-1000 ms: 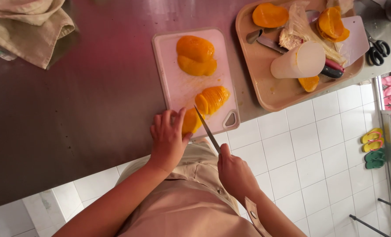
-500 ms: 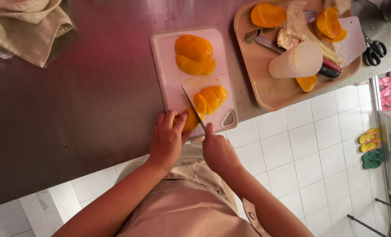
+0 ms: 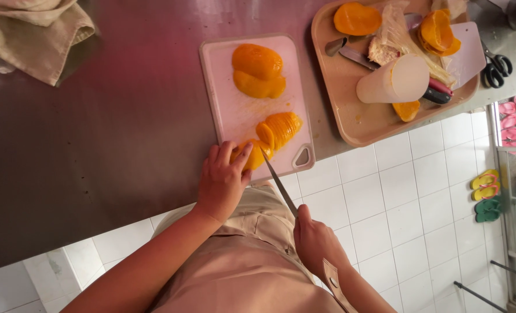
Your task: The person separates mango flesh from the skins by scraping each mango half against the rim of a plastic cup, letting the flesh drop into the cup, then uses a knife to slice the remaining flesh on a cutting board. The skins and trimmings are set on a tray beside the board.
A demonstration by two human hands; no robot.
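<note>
A pink cutting board (image 3: 229, 110) lies on the steel counter with peeled orange mango pieces. Two whole halves (image 3: 258, 71) rest at its far end, and a sliced piece (image 3: 280, 128) fans out near the front. My left hand (image 3: 222, 181) presses down on another mango piece (image 3: 255, 156) at the board's near edge. My right hand (image 3: 317, 242) grips a knife (image 3: 278, 182) by its handle, the blade tip touching that piece beside my left fingers.
A tan tray (image 3: 362, 124) to the right carries mango pieces, a white cup lying on its side, plastic wrap and utensils. Scissors (image 3: 494, 68) lie beyond it. A beige cloth (image 3: 32, 35) is bunched at far left. White tiled floor and sandals lie below.
My right hand has drawn back toward my body, pulling the knife through the mango piece. My left hand stays on the fruit.
</note>
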